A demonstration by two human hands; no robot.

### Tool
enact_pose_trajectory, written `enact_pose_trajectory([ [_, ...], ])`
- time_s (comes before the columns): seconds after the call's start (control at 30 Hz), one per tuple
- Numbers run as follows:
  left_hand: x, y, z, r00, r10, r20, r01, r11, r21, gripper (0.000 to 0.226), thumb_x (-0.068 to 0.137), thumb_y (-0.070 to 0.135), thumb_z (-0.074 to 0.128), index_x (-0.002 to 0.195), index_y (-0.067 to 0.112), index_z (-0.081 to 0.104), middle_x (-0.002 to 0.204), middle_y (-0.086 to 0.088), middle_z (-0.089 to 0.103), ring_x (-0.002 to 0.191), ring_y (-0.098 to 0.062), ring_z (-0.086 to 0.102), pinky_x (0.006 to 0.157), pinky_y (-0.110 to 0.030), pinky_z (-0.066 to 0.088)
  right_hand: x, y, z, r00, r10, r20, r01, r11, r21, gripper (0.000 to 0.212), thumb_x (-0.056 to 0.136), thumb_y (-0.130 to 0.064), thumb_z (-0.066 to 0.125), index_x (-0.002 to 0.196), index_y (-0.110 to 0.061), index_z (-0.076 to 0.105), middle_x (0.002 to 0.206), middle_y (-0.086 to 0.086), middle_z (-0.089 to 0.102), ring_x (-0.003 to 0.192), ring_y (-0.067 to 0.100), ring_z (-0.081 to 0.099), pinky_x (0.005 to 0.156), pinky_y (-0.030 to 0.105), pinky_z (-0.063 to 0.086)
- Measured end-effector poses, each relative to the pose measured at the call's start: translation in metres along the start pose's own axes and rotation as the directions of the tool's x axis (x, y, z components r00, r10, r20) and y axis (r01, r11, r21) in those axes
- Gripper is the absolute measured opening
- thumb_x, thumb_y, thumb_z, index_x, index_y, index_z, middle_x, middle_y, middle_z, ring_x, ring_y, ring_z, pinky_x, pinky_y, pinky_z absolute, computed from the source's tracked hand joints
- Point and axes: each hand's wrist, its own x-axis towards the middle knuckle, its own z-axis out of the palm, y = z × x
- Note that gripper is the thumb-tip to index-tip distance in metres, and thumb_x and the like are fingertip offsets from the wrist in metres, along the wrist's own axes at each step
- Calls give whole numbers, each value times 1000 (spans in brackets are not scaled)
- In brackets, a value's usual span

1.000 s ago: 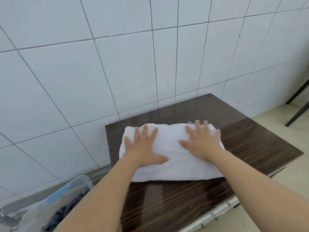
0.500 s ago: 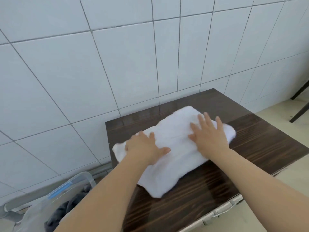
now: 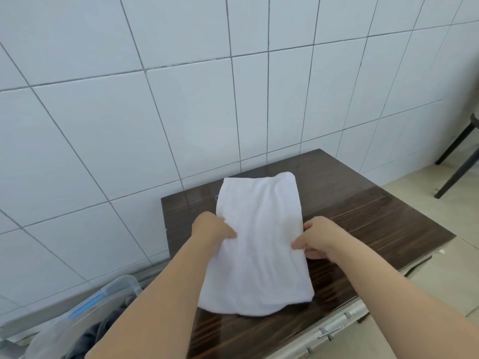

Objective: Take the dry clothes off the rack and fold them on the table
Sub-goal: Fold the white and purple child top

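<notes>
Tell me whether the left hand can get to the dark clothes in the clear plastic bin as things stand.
Probably not yet: the left hand grips the white towel's edge on the table. Once it lets go, the bin sits low beside that arm with nothing visibly in the way.

I see white wall tiles [image 3: 181, 99] behind the dark wood-grain counter [image 3: 375, 221], pale floor tiles [image 3: 440, 281] to its right, black chair legs [image 3: 458, 161] beyond

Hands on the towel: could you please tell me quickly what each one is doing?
Left hand: grips the white towel at its left edge.
Right hand: grips its right edge.
</notes>
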Motion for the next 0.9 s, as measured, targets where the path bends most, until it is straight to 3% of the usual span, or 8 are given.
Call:
enact_pose_trajectory([
  [0.1, 3, -6, -9, 975, -80, 205, 47, 985, 164, 42, 63, 11, 82, 102, 4, 68, 108, -11, 66, 100, -29, 63, 83, -35, 54, -6, 3, -29, 985, 101, 142, -75, 982, -173, 19, 77, 4, 69, 96, 2, 68, 79, 14, 74, 66, 16, 70, 58, 20, 54],
  [0.17, -1, -7, -16, 949, -95, 301, 49, 987, 155, 40, 66, 12, 82, 103, 4, 67, 110, -9, 65, 105, -28, 61, 89, -35, 53, -2, 7, -39, 984, 93, 149, -86, 995, -57, 27, 76, -10, 78, 99, 2, 68, 82, 14, 74, 72, 18, 73, 61, 23, 56],
  [0.27, -4, -6, -17, 952, -40, 304, 80, 989, -121, 43, 68, 13, 85, 106, 7, 64, 106, -6, 69, 101, -25, 65, 90, -39, 54, 3, 6, -24, 992, 31, 122, -50, 986, 159, 47, 71, -29, 85, 102, 1, 65, 91, 15, 74, 82, 24, 73, 66, 30, 58],
  [0.43, -15, -14, -10, 938, -107, 330, 211, 931, -297, 52, 60, 12, 90, 105, 5, 67, 106, -12, 70, 99, -33, 65, 94, -48, 50, -2, 0, 5, 998, -10, 65, -8, 966, 259, 34, 72, -11, 83, 99, -1, 66, 97, 9, 71, 82, 19, 66, 61, 29, 52],
  [0.57, -20, -13, -24, 935, -85, 345, 253, 840, -480, 36, 68, 2, 83, 101, -5, 69, 96, -19, 72, 89, -34, 70, 86, -49, 54, -8, -8, -4, 995, -8, 100, -34, 911, 412, 32, 77, -9, 78, 106, -3, 67, 89, 7, 72, 73, 19, 66, 54, 27, 50],
  [0.7, -28, 28, -59, 980, 134, 148, 1, 740, -673, 14, 77, 1, 75, 88, -3, 67, 94, -19, 71, 73, -27, 71, 68, -39, 59, -21, -56, -31, 972, -235, 11, 196, 834, 515, 16, 85, -13, 71, 100, -9, 67, 91, 5, 72, 73, 16, 65, 55, 25, 48],
  [0.8, -34, 56, -88, 930, 350, -114, -326, 640, -695, 52, 70, 8, 84, 116, 6, 61, 107, -10, 70, 91, -25, 70, 79, -42, 58, -39, -91, -49, 870, -480, -115, 466, 721, 514, 4, 89, -16, 66, 93, -15, 68, 90, -3, 72, 78, 10, 64, 62, 18, 47],
  [0.9, -43, 56, -95, 858, 488, -158, -471, 628, -619, 72, 56, 21, 87, 122, 19, 57, 113, 3, 69, 98, -14, 68, 82, -31, 56, -48, -95, -50, 823, -546, -154, 546, 690, 475, 10, 87, -21, 68, 96, -16, 69, 100, -3, 72, 89, 10, 63, 79, 21, 44],
])
